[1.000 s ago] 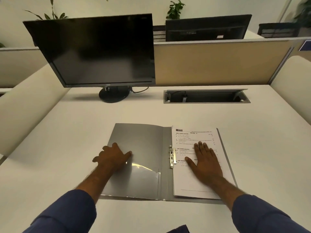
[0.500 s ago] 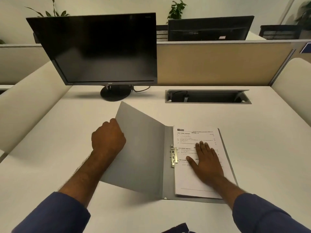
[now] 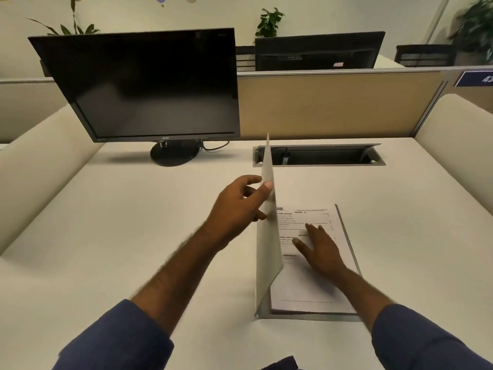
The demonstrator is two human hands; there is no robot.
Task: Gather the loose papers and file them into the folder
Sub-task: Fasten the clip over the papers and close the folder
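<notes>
Thin grey plastic folder (image 3: 266, 236) on white desk (image 3: 133, 236), front of dark monitor (image 3: 144, 86); cover upright, pinched by left hand (image 3: 240, 206) for closing. White printed papers (image 3: 306, 289) inside, apparently pinned flat under spread right hand (image 3: 320, 252).

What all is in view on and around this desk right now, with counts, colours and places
Grey plastic folder: one, grey, desk centre right, front cover raised near upright.
Printed white papers: one stack, white, inside the folder.
Near black monitor: one, black, screen dark, desk back left.
Far black monitor: one, black, behind the partition.
Tan partition panel: one, tan, desk back edge.
Grey cable tray: one, grey, open, desk back right.
Green plants: several, green, background.
White desk: one, white.
Left hand: pinches the cover.
Right hand: flat on the papers.
</notes>
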